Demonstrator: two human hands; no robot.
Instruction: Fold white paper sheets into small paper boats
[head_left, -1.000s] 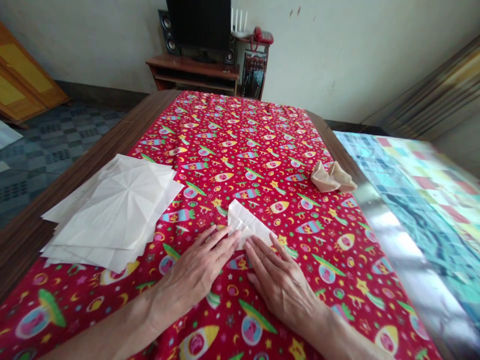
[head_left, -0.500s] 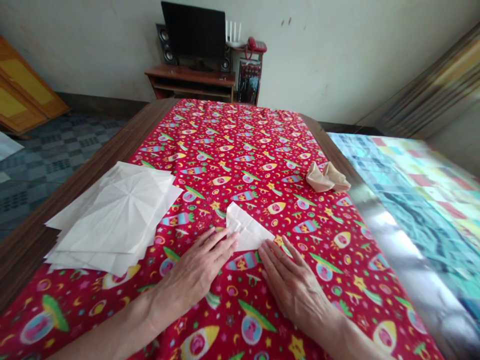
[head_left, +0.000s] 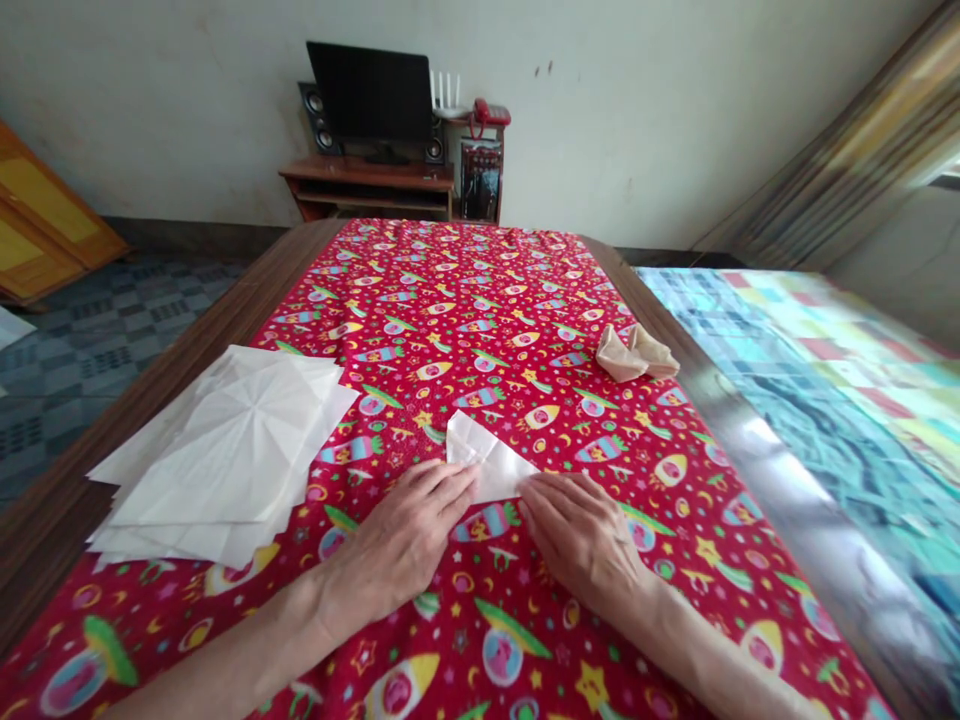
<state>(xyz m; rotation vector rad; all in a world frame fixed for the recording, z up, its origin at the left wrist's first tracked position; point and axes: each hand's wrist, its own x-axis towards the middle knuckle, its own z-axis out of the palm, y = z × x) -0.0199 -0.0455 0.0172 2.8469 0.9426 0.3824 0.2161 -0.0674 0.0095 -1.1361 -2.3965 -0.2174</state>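
Note:
A small white sheet of paper (head_left: 491,462), folded into a rough triangle with crease lines, lies on the red patterned tablecloth in front of me. My left hand (head_left: 412,525) rests at its lower left, fingers together and bent over that corner. At the right corner, my right hand (head_left: 581,530) has its fingers pressed together on the paper's tip. Both thumbs are mostly hidden under the hands. To the left lies a stack of white paper sheets (head_left: 217,465); the top one carries creases that fan out from its middle.
A folded beige paper shape (head_left: 637,353) stands near the cloth's right side. The red tablecloth (head_left: 465,300) covers most of the brown table. Behind it are a monitor (head_left: 371,100) and a red telephone (head_left: 489,112). A bed with a checked cover (head_left: 810,370) adjoins on the right.
My right hand has slid rightward along the paper's lower edge to its right corner, and its fingers have drawn together. My left fingers have bent more. The head view has tilted up slightly.

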